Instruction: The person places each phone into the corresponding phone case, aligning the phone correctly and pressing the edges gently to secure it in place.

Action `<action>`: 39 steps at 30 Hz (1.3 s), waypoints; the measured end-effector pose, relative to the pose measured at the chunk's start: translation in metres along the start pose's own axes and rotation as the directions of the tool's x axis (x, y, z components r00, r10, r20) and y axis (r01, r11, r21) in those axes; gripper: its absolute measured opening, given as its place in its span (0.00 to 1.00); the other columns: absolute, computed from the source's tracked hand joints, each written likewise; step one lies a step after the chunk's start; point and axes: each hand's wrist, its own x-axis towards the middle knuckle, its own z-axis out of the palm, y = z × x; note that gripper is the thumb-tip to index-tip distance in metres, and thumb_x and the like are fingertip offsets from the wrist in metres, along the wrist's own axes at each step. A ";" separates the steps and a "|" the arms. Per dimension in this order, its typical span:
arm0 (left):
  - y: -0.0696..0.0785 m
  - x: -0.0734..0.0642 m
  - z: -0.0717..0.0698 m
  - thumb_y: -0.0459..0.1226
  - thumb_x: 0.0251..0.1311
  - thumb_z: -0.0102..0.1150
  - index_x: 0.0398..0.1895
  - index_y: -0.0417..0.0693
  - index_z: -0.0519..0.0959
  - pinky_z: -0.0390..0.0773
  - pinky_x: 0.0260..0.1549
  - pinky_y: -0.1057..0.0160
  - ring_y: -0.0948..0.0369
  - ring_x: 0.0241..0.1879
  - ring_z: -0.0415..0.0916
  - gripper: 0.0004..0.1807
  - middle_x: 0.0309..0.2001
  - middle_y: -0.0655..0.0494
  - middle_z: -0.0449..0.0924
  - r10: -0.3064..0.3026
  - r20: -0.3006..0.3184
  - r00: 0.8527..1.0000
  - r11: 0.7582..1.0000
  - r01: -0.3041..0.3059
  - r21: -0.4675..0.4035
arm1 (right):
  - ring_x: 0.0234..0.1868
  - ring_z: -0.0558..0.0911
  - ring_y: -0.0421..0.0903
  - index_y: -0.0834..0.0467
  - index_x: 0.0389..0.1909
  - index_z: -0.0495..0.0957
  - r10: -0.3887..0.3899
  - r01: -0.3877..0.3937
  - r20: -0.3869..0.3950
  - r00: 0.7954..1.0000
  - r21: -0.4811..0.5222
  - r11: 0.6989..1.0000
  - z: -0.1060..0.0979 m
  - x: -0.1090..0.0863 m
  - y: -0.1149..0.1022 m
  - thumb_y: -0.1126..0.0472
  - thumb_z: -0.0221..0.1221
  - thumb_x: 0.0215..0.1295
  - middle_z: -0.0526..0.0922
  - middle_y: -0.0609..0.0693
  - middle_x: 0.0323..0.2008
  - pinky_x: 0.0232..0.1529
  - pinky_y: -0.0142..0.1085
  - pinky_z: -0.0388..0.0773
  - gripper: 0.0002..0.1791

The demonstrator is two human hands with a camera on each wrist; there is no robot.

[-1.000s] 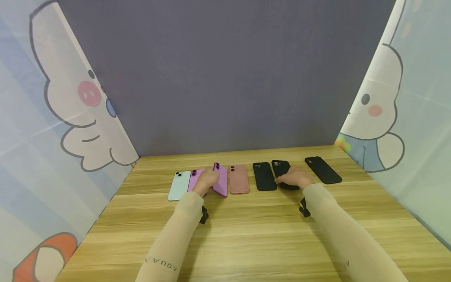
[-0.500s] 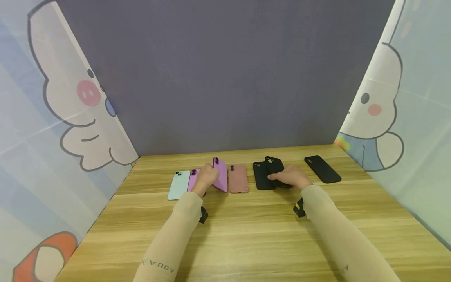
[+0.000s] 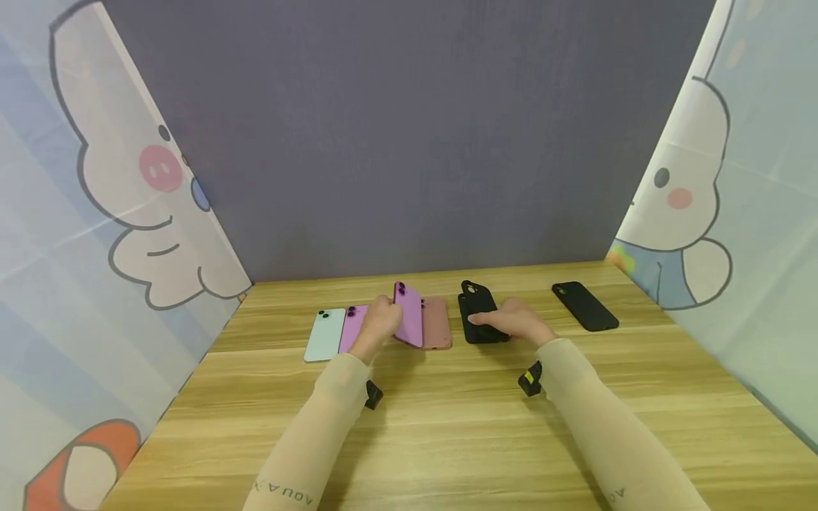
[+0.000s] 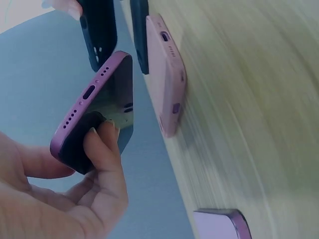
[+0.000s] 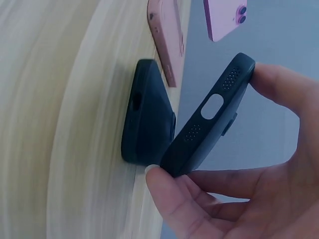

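My left hand (image 3: 380,319) grips a purple phone (image 3: 411,316) by its side, raised and tilted, overlapping a pink phone (image 3: 437,326) in the head view. The purple phone's bottom edge (image 4: 82,102) with its port faces the left wrist camera, and fingers curl against its dark screen. Between thumb and fingers, my right hand (image 3: 514,321) holds a black phone case (image 3: 483,305) by its edges. The case's end (image 5: 197,127) shows an oval cutout and small holes in the right wrist view. Close beneath lies another black-cased phone shape (image 5: 152,132), flat on the table.
Left of my left hand lie a pale mint phone (image 3: 324,337) and a second purple phone (image 3: 351,328). A further black phone case (image 3: 584,306) lies alone at the right. A grey panel (image 3: 409,142) stands behind the wooden table (image 3: 447,426).
The right hand has raised the black case from the table and carried it left over the neighbouring black one. The left hand has lifted the purple phone and shifted it right towards the pink one.
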 end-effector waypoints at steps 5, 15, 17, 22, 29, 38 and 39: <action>0.003 -0.001 0.002 0.31 0.61 0.37 0.47 0.33 0.75 0.74 0.44 0.51 0.46 0.48 0.72 0.18 0.53 0.38 0.75 0.018 -0.015 1.000 0.999 -0.019 -0.026 | 0.17 0.59 0.40 0.49 0.14 0.58 0.016 -0.018 0.021 1.000 0.090 0.996 0.007 0.001 -0.006 0.35 0.66 0.59 0.57 0.42 0.14 0.31 0.44 0.79 0.33; 0.007 -0.007 0.007 0.28 0.56 0.38 0.45 0.30 0.74 0.73 0.34 0.59 0.47 0.43 0.73 0.17 0.47 0.38 0.74 0.017 -0.039 0.999 0.981 -0.024 -0.190 | 0.39 0.75 0.49 0.62 0.39 0.72 0.043 -0.057 0.059 0.997 0.247 0.967 0.015 -0.008 -0.026 0.34 0.68 0.58 0.73 0.55 0.38 0.49 0.50 0.82 0.34; 0.009 -0.009 0.007 0.28 0.56 0.39 0.45 0.31 0.74 0.75 0.34 0.60 0.49 0.42 0.73 0.17 0.45 0.40 0.74 0.019 -0.039 0.999 0.976 -0.026 -0.215 | 0.44 0.76 0.51 0.62 0.39 0.73 0.033 -0.045 0.049 0.998 0.268 0.962 0.017 -0.010 -0.029 0.33 0.67 0.58 0.73 0.57 0.44 0.48 0.49 0.82 0.34; 0.013 -0.011 0.006 0.27 0.55 0.41 0.36 0.37 0.72 0.73 0.31 0.61 0.53 0.35 0.70 0.09 0.36 0.45 0.71 0.033 -0.036 0.999 0.962 -0.042 -0.269 | 0.50 0.77 0.54 0.61 0.37 0.72 0.025 -0.036 0.037 0.999 0.328 0.944 0.020 -0.013 -0.035 0.32 0.68 0.57 0.74 0.60 0.51 0.48 0.46 0.82 0.34; 0.020 -0.014 0.006 0.28 0.60 0.43 0.49 0.29 0.75 0.78 0.36 0.58 0.51 0.40 0.74 0.17 0.43 0.41 0.75 0.039 -0.036 0.999 0.944 -0.049 -0.326 | 0.55 0.78 0.59 0.70 0.70 0.62 0.030 -0.048 0.050 0.998 0.396 0.917 0.025 -0.013 -0.036 0.31 0.67 0.58 0.72 0.68 0.60 0.50 0.47 0.82 0.56; 0.024 -0.016 0.007 0.31 0.67 0.47 0.59 0.27 0.72 0.80 0.43 0.55 0.49 0.44 0.77 0.20 0.49 0.37 0.77 0.020 -0.004 1.000 0.918 -0.020 -0.396 | 0.58 0.77 0.62 0.71 0.73 0.57 0.016 -0.039 0.054 0.998 0.459 0.887 0.027 -0.018 -0.044 0.32 0.66 0.59 0.70 0.71 0.63 0.53 0.48 0.81 0.58; 0.025 -0.016 0.007 0.31 0.67 0.48 0.59 0.27 0.72 0.80 0.44 0.55 0.49 0.44 0.77 0.21 0.50 0.37 0.77 0.017 -0.002 1.000 0.915 -0.017 -0.403 | 0.58 0.77 0.62 0.71 0.73 0.57 0.015 -0.039 0.056 0.998 0.464 0.885 0.027 -0.018 -0.045 0.32 0.66 0.59 0.70 0.70 0.63 0.53 0.48 0.81 0.58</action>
